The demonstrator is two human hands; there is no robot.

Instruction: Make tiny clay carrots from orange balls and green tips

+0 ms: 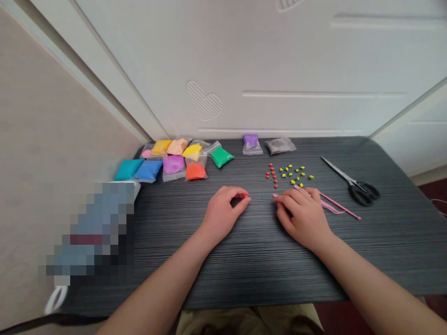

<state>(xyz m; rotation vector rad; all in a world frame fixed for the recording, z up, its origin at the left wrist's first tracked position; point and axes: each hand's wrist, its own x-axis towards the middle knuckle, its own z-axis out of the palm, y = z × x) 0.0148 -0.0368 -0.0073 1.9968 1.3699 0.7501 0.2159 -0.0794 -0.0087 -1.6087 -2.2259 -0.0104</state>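
My left hand [224, 211] rests on the dark table [244, 260] with its fingers curled, pinching a small red clay piece [245, 197] at the fingertips. My right hand [303, 211] lies a little to the right, fingers closed around a thin pink tool [340, 204] whose tip points left toward a tiny green speck [262, 197]. Just beyond the hands lie several small red clay balls [272, 174] and several yellow-and-green clay bits [296, 173].
Several bags of coloured clay [174, 160] sit at the back left; a purple bag [250, 143] and a grey bag [280, 145] sit at the back middle. Black scissors [354, 184] lie at the right. A white wall panel stands behind the table.
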